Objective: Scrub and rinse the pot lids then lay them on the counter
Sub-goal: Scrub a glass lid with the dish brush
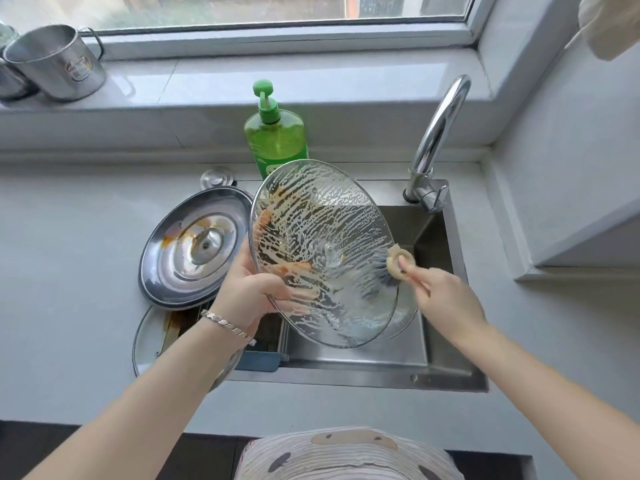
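The job looks to be in its early part. Of the lids in view, none lies clean on the desk (69, 271) yet, so I judge scrubbing is under way on the first, with rinsing and laying down all still to come.

Largest first: the pale, smooth desk carries a steel sink (363, 355) with a dull brushed basin. Over that basin the glass lid (322, 251) is held tilted, its round clear pane streaked with white suds and smears of orange grease near the left grip. The left hand (252, 289) is closed on the lid's rim, thumb on the near face, fingers behind the glass.

Just left of that grip the steel lid (195, 247) rests at the sink's edge, domed, shiny, with rust-coloured stains round its knob (untouched, I would say). Below the left wrist a second glass lid (152, 341) lies flat, partly hidden by the arm, with a brown streak on it.

The right hand (440, 299) is closed round the handle of a dish brush (391, 268), whose dark bristles press on the suds at the lid's right side. Beyond the lid stands a green soap bottle (275, 136), translucent plastic with a pump.
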